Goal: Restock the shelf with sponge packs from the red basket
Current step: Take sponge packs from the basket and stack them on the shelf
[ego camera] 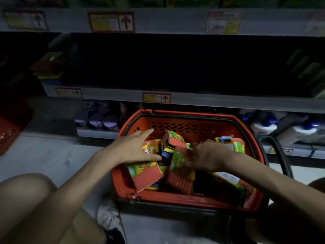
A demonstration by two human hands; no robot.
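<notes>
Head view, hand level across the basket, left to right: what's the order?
left hand → upright sponge pack → right hand → green-edged sponge pack → black basket handle

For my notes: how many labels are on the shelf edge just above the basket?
2. One label sits far left; the other, above the basket. The dim right end may hide more.

The right hand point(204, 156) is smeared by motion blur — how its fingers lie cannot be told. The sponge packs point(179, 166) are partly hidden beneath it. The depth of the middle shelf point(228, 102) is lost in darkness. Print on the price labels point(156, 98) is unreadable — a red object point(10, 127) is cut off at the left edge.
</notes>
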